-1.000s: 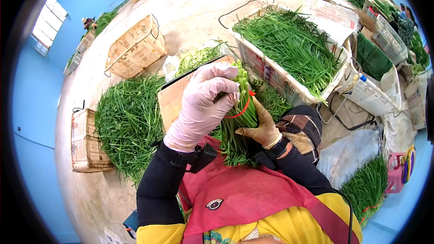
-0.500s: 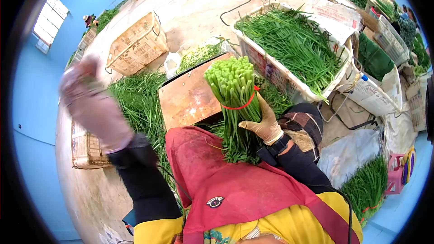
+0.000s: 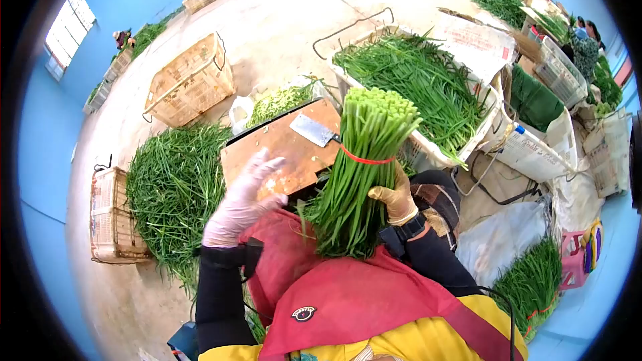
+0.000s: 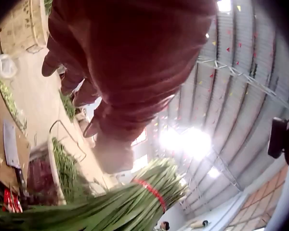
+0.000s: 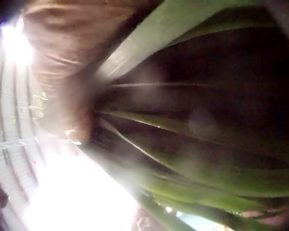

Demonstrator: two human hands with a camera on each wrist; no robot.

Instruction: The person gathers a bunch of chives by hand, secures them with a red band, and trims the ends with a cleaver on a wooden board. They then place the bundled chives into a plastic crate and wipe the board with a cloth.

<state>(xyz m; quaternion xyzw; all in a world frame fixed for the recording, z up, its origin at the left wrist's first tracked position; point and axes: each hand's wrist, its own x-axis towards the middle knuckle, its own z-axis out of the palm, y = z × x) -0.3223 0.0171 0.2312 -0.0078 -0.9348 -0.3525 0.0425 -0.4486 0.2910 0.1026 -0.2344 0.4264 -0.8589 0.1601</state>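
A thick bundle of garlic chives [image 3: 364,194] stands upright over the lap, pale cut ends up, with a red band [image 3: 366,159] round it. My gloved right hand [image 3: 396,200] grips its right side, thumb in front; the other fingers are hidden behind the stalks. Left of the bundle, my left hand [image 3: 246,194] in a whitish glove hovers over the near edge of a wooden board [image 3: 257,154], fingers spread and holding nothing. On that board lies a cleaver [image 3: 312,131], its handle partly behind the bundle. The left wrist view also shows the banded bundle [image 4: 135,204] below the hand.
A white basket [image 3: 428,150] heaped with loose chives [image 3: 414,83] stands ahead right. At the left are a chive pile [image 3: 174,187] and two crates, one upright [image 3: 190,80]. Light trimmings [image 3: 281,103] lie behind the board. Another chive heap [image 3: 531,281] is at right.
My left hand left the bundle top, swung far left in a blur, then came back over the board. The bundle now leans further right, and the cleaver has come into view.
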